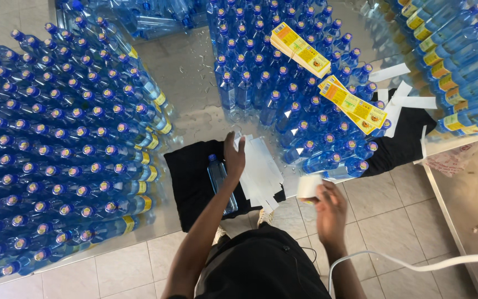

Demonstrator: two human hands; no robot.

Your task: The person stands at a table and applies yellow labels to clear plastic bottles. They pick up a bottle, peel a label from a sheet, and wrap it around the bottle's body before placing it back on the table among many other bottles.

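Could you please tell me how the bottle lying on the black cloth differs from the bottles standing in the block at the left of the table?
The lying bottle rests alone on its side on the black cloth, beneath the left hand; the standing bottles are upright and tightly packed. The lying bottle shows no label, while yellow labels show on the standing bottles along the block's edge. Both are clear blue plastic with blue caps.
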